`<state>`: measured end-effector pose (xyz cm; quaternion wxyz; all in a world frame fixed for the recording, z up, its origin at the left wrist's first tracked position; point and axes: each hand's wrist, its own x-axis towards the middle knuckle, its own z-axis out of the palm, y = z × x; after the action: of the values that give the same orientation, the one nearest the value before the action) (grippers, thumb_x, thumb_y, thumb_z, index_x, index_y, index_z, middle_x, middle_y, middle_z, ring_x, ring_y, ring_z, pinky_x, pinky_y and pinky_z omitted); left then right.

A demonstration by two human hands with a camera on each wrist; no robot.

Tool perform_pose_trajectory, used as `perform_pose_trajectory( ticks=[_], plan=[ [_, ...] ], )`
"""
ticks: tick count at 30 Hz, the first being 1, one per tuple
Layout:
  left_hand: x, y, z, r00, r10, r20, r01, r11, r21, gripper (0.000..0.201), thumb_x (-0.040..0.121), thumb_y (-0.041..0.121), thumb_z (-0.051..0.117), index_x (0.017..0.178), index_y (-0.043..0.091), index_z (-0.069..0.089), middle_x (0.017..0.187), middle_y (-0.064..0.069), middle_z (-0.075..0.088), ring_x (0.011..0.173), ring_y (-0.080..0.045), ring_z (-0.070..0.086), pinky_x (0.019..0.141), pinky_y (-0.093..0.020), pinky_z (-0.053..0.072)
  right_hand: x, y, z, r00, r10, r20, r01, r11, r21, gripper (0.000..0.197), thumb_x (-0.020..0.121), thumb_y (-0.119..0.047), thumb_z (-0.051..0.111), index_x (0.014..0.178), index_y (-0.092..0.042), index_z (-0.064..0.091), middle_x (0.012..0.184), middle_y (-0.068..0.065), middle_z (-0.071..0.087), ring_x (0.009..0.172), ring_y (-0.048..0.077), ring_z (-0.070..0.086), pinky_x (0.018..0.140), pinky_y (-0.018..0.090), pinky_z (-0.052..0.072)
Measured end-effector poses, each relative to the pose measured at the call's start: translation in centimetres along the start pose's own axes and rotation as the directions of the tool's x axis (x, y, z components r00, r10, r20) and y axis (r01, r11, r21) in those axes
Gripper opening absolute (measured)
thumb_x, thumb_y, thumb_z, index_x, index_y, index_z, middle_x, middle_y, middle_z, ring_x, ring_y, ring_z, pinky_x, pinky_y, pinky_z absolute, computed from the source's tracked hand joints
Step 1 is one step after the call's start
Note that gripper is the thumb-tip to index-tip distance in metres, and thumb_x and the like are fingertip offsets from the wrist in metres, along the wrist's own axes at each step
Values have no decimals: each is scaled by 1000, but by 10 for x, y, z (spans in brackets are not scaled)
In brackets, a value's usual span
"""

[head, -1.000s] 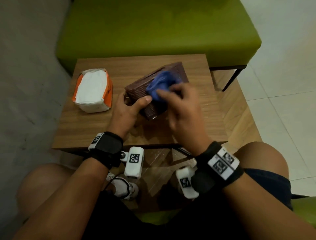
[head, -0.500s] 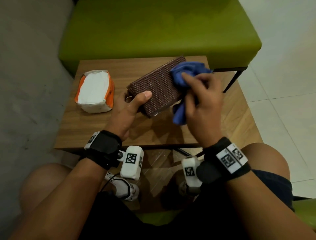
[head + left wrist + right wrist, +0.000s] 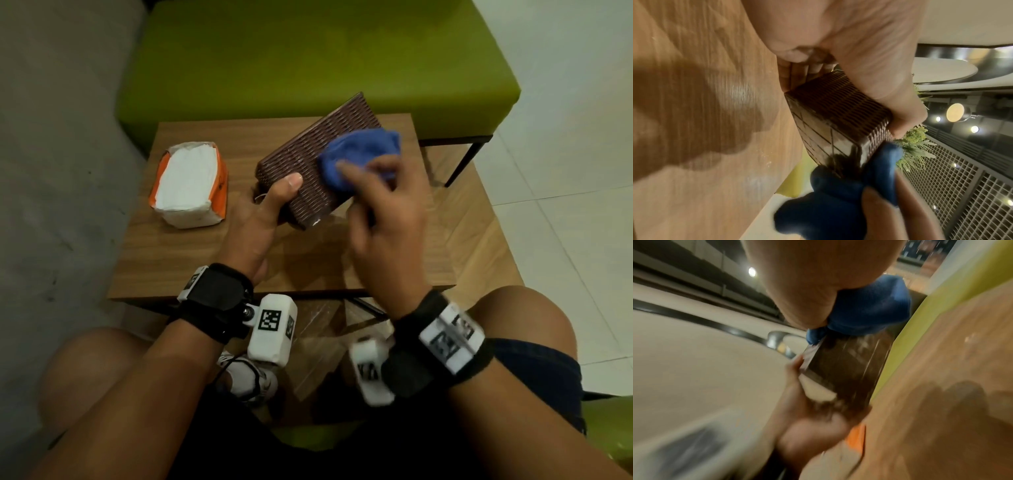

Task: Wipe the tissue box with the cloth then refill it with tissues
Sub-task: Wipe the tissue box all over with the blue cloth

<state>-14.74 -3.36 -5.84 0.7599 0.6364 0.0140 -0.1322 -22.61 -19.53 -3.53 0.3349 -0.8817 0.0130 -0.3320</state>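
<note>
Gripping the near end of the brown woven tissue box (image 3: 318,161), the left hand (image 3: 255,222) lays its thumb on the upper face; only the left wrist view shows its fingers (image 3: 789,76) curled round the far side and the smooth, gridded panel at the box's end. Held tilted above the wooden worktop (image 3: 191,260), the box meets the bunched blue cloth (image 3: 359,156), which the right hand (image 3: 383,219) pinches against it. Left of them, on the worktop, lies the orange tissue pack (image 3: 188,185). Beyond stands a green bench (image 3: 308,54); pale tiled floor (image 3: 565,102) lies to the right.
</note>
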Motion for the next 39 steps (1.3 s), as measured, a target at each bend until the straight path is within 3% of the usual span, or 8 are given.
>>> perform_pose_trajectory(
  ticks=[5, 11, 17, 19, 23, 33, 37, 39],
  plan=[
    [5, -5, -2, 996, -64, 61, 63, 998, 12, 76, 83, 60, 79, 135, 6, 72, 132, -18, 76, 127, -36, 71, 117, -60, 49, -31, -10, 2, 973, -148, 176, 146, 989, 26, 31, 96, -2, 60, 123, -3, 76, 123, 24, 60, 110, 35, 58, 89, 44, 50],
    [2, -1, 1, 999, -29, 44, 30, 999, -24, 61, 85, 51, 74, 135, 16, 69, 136, -9, 76, 129, -26, 71, 114, -51, 53, 9, 16, -4, 998, 13, -67, -13, 1000, 1, 37, 90, 6, 64, 122, -6, 77, 120, 21, 58, 110, 31, 58, 89, 44, 50],
    [3, -1, 0, 985, -165, 57, 169, 983, -75, 66, 71, 59, 86, 122, 18, 75, 113, 0, 83, 106, -17, 78, 101, -42, 56, -33, -11, 6, 944, -273, 187, 271, 962, 39, 24, 103, -9, 64, 122, -5, 78, 122, 26, 62, 107, 37, 59, 86, 47, 50],
    [3, -1, -2, 992, -109, 70, 113, 992, -59, 75, 78, 57, 81, 136, 11, 70, 131, -9, 77, 122, -24, 72, 108, -45, 55, -16, 11, 0, 972, -216, 97, 217, 976, 1, 26, 102, -8, 61, 121, -5, 78, 120, 26, 61, 107, 36, 59, 88, 46, 51],
    [-3, 4, 0, 994, -83, 72, 86, 995, -54, 37, 92, 41, 69, 125, 26, 69, 129, 0, 79, 125, -19, 73, 111, -45, 56, 24, 35, -11, 991, 19, -134, -12, 999, 52, 34, 92, 5, 63, 120, -8, 78, 118, 21, 57, 109, 33, 60, 93, 44, 52],
    [-1, 3, 1, 989, -82, 127, 85, 996, -26, 74, 86, 51, 71, 143, 6, 64, 137, -17, 73, 123, -31, 71, 107, -51, 53, -19, -1, 0, 977, -151, 151, 135, 984, 113, 32, 96, 0, 65, 124, -8, 77, 125, 22, 54, 109, 29, 55, 89, 43, 51],
    [-1, 5, -3, 992, -35, 118, 35, 999, -5, 64, 87, 45, 75, 144, 20, 63, 143, -8, 72, 136, -28, 66, 119, -56, 47, 5, 13, -8, 1000, -24, -18, 26, 994, 106, 35, 94, 2, 65, 125, -10, 76, 128, 22, 52, 112, 19, 52, 96, 25, 47],
    [-2, 7, -5, 994, -19, 107, 16, 1000, 27, 56, 84, 47, 77, 137, 30, 65, 140, -2, 74, 134, -23, 68, 119, -57, 48, 21, 27, -13, 986, 70, -152, -52, 991, 122, 33, 95, 3, 64, 123, -9, 77, 128, 23, 54, 118, 23, 57, 102, 29, 49]
  ],
)
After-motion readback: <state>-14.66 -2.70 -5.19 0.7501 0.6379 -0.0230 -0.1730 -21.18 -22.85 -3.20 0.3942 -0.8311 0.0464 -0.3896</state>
